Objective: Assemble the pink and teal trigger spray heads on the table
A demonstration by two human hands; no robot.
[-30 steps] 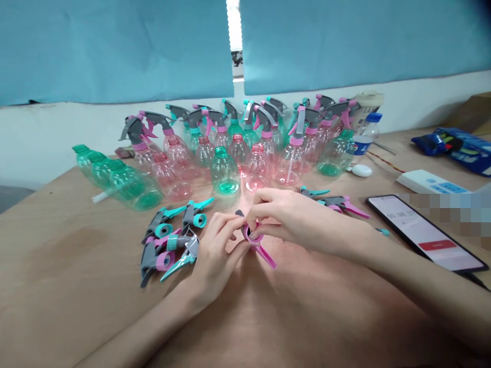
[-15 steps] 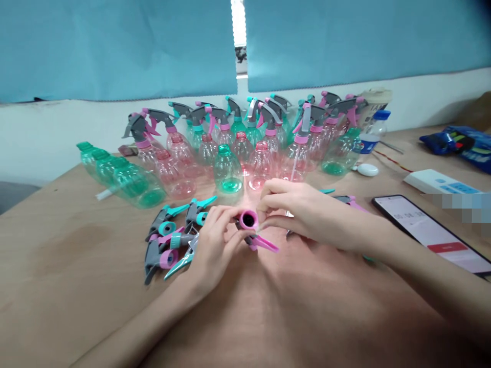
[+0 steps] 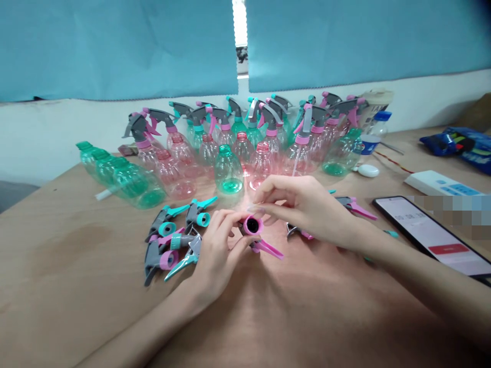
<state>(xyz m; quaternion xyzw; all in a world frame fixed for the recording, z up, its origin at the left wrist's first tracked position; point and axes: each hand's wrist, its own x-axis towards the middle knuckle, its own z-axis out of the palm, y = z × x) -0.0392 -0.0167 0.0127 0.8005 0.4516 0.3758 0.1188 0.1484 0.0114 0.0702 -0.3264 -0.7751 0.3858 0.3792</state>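
My left hand (image 3: 215,255) is closed around a grey and pink trigger spray head (image 3: 270,249), its round collar turned up toward me so that the dark opening shows. The pink trigger sticks out to the lower right. Just above the collar, my right hand (image 3: 297,204) is pinched, with a small pale bit at its fingertips that is too blurred to name. Left of my left hand lie loose spray heads (image 3: 153,255) with teal and pink collars. More spray heads (image 3: 347,203) lie partly hidden behind my right arm.
Behind my hands stand several pink and green spray bottles, some capped with spray heads, others open like the green bottle (image 3: 229,171). Green bottles (image 3: 130,179) stand at the left. To the right are a phone (image 3: 425,225), a white box (image 3: 441,183) and a blue packet (image 3: 460,145).
My right fingertips have moved slightly up and left, above the collar's edge. The spray head has shifted a little right and down in my left hand.
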